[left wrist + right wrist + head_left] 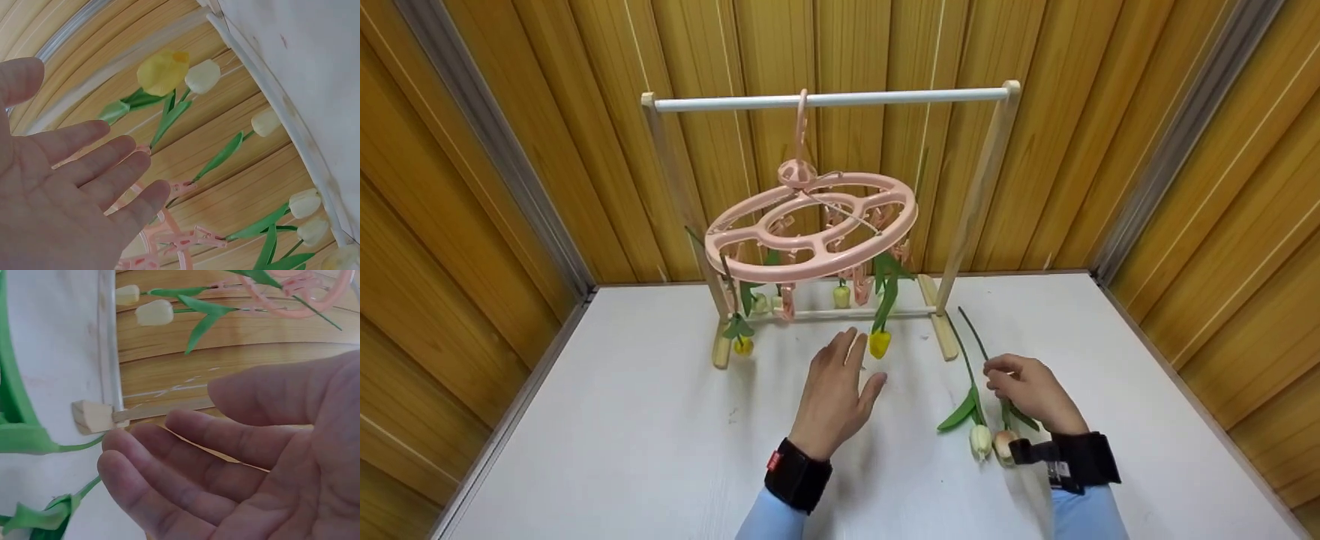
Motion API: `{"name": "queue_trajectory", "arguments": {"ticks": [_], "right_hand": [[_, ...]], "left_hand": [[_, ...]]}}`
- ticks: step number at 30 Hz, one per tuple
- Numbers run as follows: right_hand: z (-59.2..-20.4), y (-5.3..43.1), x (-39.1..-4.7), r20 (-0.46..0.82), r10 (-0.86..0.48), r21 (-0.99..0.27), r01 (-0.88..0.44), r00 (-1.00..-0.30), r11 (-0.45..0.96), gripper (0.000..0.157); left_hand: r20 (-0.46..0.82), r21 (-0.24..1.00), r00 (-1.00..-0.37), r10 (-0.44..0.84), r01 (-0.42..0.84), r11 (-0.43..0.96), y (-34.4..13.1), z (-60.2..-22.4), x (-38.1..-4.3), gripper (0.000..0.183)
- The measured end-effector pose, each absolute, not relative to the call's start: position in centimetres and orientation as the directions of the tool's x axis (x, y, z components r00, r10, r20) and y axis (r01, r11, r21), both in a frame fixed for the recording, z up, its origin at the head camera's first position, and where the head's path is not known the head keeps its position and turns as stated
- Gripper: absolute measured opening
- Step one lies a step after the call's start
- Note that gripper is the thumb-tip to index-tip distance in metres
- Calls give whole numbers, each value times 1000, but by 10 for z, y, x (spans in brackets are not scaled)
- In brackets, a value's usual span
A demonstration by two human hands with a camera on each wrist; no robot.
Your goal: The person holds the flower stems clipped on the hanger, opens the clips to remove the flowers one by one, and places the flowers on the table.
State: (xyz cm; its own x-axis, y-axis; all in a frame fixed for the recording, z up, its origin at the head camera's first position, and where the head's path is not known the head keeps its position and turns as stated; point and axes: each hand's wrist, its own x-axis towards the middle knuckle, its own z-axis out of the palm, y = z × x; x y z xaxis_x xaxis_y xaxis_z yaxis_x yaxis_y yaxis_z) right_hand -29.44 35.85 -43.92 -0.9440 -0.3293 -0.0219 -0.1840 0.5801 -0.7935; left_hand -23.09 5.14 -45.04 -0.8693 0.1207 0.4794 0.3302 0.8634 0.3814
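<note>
A pink clip hanger (pixel 810 259) hangs by its hook from a rack, with several artificial tulips clipped upside down beneath it. One is a yellow tulip (pixel 880 344), just beyond the fingertips of my left hand (pixel 832 397). That hand has its fingers stretched out and holds nothing; its bare palm shows in the left wrist view. To the right lie a white tulip (pixel 980 441) and a peach-tinted tulip (pixel 1005 445) on the table. My right hand (pixel 1035 386) hovers over the peach one's stem, fingers loosely bent. Between its thumb and fingers (pixel 242 439) the right wrist view shows a gap.
The rack has a white top bar (pixel 885 98) and wooden legs; its right foot (pixel 945 337) stands left of the loose stems. Another yellow tulip (pixel 743 345) hangs at the hanger's left. Wood-patterned walls (pixel 1207 202) enclose the white table (pixel 645 450) behind and at both sides.
</note>
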Motion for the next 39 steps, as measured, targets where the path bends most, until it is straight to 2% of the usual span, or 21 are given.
{"name": "queue_trajectory", "arguments": {"ticks": [10,19,25,33,39], "right_hand": [[-420,345,-285,115,-320,-810,-275,-941,518,26],[-408,312,-272,259,-340,-816,-392,-904,424,20],[-404,285,-273,333,-394,-811,-474,-856,343,18],[-399,256,-276,476,-447,-749,-615,-758,246,14],[-400,239,-278,561,-444,-708,-683,-698,180,15]], "left_hand": [[565,499,-823,62,400,768,33,-437,-228,56],[669,536,-743,-29,455,711,18,-423,-224,45],[730,544,-674,-114,471,694,8,-414,-218,37],[825,509,-528,-202,535,674,-2,-411,-217,27],[828,539,-480,-289,542,644,-13,-410,-218,25]]}}
